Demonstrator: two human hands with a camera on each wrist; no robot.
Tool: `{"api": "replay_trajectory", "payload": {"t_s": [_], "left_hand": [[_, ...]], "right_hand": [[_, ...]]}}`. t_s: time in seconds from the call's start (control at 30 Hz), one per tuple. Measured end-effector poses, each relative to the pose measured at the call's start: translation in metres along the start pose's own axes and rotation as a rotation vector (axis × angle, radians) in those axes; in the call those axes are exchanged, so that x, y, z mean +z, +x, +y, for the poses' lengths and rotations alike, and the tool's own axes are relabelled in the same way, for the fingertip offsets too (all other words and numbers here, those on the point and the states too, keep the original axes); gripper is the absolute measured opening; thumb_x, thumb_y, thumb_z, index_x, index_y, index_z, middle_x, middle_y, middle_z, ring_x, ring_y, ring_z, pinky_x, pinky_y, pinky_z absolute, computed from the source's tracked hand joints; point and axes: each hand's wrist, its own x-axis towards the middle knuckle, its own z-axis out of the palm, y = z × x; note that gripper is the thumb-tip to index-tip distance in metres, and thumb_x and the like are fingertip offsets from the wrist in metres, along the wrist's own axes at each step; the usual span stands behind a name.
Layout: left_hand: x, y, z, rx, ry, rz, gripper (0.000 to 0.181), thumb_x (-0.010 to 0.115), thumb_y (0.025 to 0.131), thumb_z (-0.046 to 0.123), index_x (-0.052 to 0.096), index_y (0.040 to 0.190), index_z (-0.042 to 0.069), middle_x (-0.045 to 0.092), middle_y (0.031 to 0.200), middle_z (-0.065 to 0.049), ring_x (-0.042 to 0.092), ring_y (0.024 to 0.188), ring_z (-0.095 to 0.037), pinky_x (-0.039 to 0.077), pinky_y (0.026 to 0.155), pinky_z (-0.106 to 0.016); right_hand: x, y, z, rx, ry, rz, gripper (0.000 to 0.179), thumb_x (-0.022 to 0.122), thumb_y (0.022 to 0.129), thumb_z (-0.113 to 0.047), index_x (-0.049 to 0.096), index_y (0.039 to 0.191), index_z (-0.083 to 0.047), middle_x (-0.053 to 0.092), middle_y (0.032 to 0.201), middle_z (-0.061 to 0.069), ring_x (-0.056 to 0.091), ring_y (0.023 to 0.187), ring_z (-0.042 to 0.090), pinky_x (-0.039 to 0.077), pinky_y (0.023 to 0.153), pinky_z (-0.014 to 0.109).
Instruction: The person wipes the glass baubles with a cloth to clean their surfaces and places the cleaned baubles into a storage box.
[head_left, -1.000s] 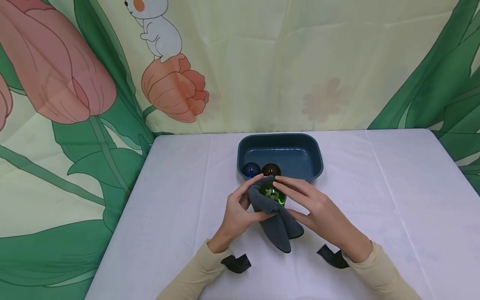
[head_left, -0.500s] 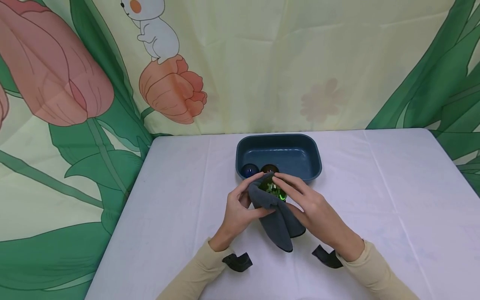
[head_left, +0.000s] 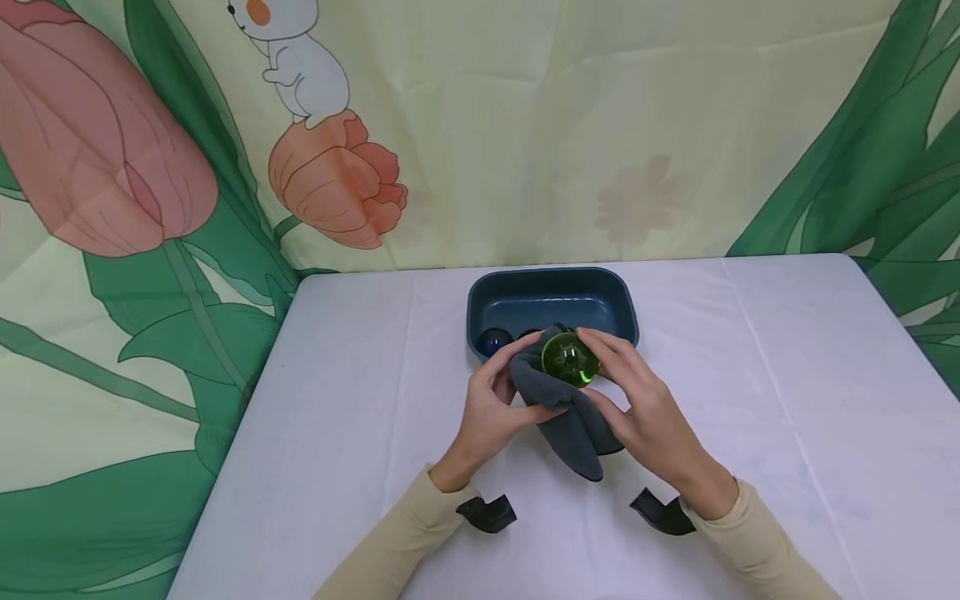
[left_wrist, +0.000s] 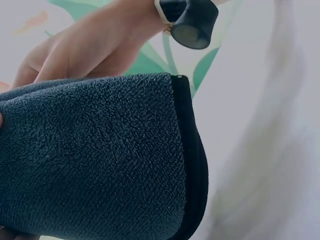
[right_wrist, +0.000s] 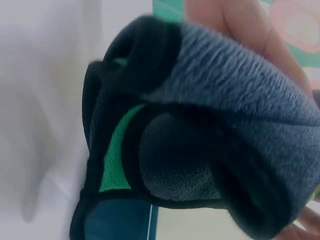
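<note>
A grey cloth [head_left: 572,429] with black edging drapes from my left hand [head_left: 491,417], which holds it between thumb and fingers, partly wrapped round a green glass ball [head_left: 568,360]. My right hand [head_left: 652,417] has its thumb and fingertips on the ball's right side, pinching it. Both hands are in front of the tray, the ball overlapping the tray's near rim in the head view. In the left wrist view the folded cloth [left_wrist: 100,160] hides most of the work. Loose folds of the cloth [right_wrist: 240,85] also hide the ball in the right wrist view.
A dark blue rectangular tray [head_left: 603,293] stands at the table's back edge. In its near left corner lie a blue ball [head_left: 495,342] and a brown one, mostly hidden behind the cloth. Black straps [head_left: 489,514] hang at both wrists. A printed curtain [head_left: 487,167] backs the white table [head_left: 352,375].
Both hands have shifted a little right and away from the body with the cloth. The green ball has turned and now shows more above the cloth, covering most of the brown ball.
</note>
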Motion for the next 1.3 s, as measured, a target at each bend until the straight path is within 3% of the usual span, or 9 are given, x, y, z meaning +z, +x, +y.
{"api": "replay_trajectory", "payload": {"t_s": [0.13,0.43,0.8,1.1,1.3], "left_hand": [[0.003,0.004,-0.003,-0.012,0.003,-0.002,0.077,0.077,0.072,-0.016,0.048,0.142,-0.001,0.050,0.144,-0.018,0.054,0.130,-0.029,0.044,0.110,-0.037],[0.006,0.009,-0.015,-0.048,-0.038,-0.045,0.080,0.076,0.071,-0.019,0.047,0.144,-0.001,0.047,0.148,-0.017,0.049,0.135,-0.028,0.040,0.113,-0.035],[-0.004,-0.002,-0.033,-0.035,-0.064,-0.085,0.083,0.076,0.072,-0.020,0.044,0.146,0.001,0.045,0.151,-0.016,0.045,0.138,-0.028,0.039,0.114,-0.036],[-0.024,-0.018,-0.032,-0.089,0.000,-0.091,0.089,0.075,0.069,-0.024,0.040,0.148,-0.004,0.041,0.152,-0.021,0.047,0.136,-0.026,0.041,0.112,-0.029],[-0.041,-0.030,-0.032,-0.099,0.057,-0.114,0.089,0.074,0.070,-0.024,0.037,0.149,-0.004,0.036,0.156,-0.020,0.041,0.140,-0.031,0.041,0.112,-0.027]], "right_hand": [[-0.003,0.000,0.003,0.032,0.005,0.034,0.086,0.079,0.069,0.019,0.048,0.146,-0.005,0.052,0.141,0.012,0.054,0.126,0.020,0.042,0.101,0.009],[-0.014,0.006,0.013,0.128,0.011,0.090,0.083,0.080,0.070,0.015,0.050,0.145,-0.005,0.053,0.138,0.015,0.058,0.120,0.027,0.046,0.098,0.012],[-0.014,0.007,0.034,0.198,-0.010,0.045,0.075,0.081,0.074,0.010,0.052,0.142,-0.004,0.054,0.137,0.015,0.058,0.121,0.028,0.046,0.097,0.011],[-0.009,0.012,0.052,0.247,-0.005,-0.006,0.070,0.080,0.077,0.007,0.052,0.141,-0.001,0.054,0.133,0.017,0.059,0.118,0.029,0.054,0.090,0.041],[-0.005,0.018,0.059,0.292,-0.003,-0.067,0.067,0.079,0.082,0.000,0.051,0.142,-0.002,0.053,0.133,0.018,0.060,0.116,0.031,0.055,0.091,0.046]]}}
